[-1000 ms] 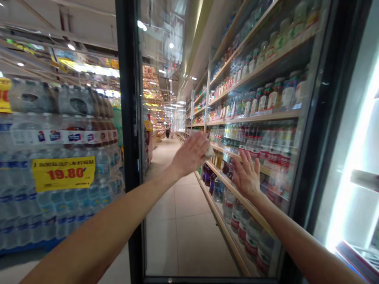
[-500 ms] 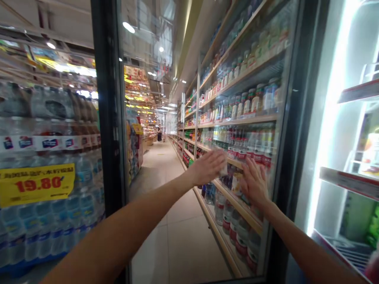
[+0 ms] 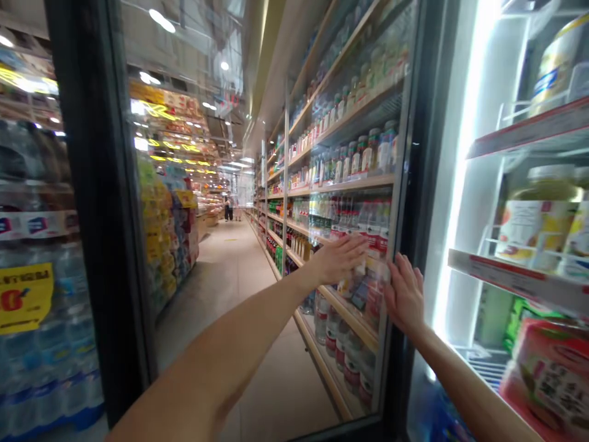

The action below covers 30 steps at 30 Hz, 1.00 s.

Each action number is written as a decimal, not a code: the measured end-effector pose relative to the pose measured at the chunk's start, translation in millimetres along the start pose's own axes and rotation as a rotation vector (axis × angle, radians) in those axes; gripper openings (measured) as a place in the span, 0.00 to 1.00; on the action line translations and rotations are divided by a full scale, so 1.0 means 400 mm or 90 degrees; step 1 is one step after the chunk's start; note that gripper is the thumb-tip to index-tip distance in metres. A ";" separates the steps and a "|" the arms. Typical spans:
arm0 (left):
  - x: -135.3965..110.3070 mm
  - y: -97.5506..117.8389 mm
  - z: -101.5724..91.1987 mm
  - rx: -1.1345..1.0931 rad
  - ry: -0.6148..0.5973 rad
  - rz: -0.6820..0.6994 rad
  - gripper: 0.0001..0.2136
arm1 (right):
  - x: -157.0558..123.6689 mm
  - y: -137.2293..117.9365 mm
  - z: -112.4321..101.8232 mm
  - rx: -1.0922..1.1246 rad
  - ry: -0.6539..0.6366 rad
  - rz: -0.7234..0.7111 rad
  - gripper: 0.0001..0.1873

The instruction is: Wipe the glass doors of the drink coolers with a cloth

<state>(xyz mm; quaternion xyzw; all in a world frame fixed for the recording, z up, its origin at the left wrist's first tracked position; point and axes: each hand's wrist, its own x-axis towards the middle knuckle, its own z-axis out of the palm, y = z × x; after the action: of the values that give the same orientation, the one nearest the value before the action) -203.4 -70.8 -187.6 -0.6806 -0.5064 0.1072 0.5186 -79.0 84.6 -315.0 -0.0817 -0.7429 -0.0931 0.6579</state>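
Note:
A glass door (image 3: 221, 294) with a black frame stands open in front of me. My left hand (image 3: 340, 259) lies flat on or very close to the glass, its fingers stretched out to the right. A small pale patch shows by its fingertips; I cannot make out what it is. Just to the right, my right hand (image 3: 405, 294) is raised with fingers apart at the door's black right frame (image 3: 416, 166). Whether it touches the frame is unclear. Bottles on shelves (image 3: 363, 153) show in the glass beyond both hands.
On the right is a lit cooler with wire shelves, bottled drinks (image 3: 519, 227) and a red pack (image 3: 547, 374). Stacked water bottles (image 3: 46, 344) with a yellow price sign (image 3: 25, 298) stand on the left. A distant person (image 3: 229, 210) appears in the aisle seen through the glass.
My view has turned right, so more of the cooler shows. My left hand has moved a little right across the glass, and my right hand has shifted onto or near the door frame.

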 end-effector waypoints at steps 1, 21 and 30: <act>0.022 -0.004 -0.001 0.001 0.002 -0.020 0.20 | -0.003 0.005 -0.002 -0.002 0.009 0.003 0.29; -0.161 0.156 0.058 -0.004 -0.012 0.045 0.20 | -0.072 -0.042 0.052 0.008 -0.040 0.033 0.33; -0.321 0.103 -0.014 0.023 0.027 -0.098 0.22 | -0.054 -0.132 0.063 0.050 -0.049 0.003 0.30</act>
<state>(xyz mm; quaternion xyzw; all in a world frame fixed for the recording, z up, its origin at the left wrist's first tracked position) -235.4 -174.9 -267.7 -0.6322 -0.5441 0.0617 0.5481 -113.4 39.7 -341.1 -0.0614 -0.7706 -0.0591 0.6316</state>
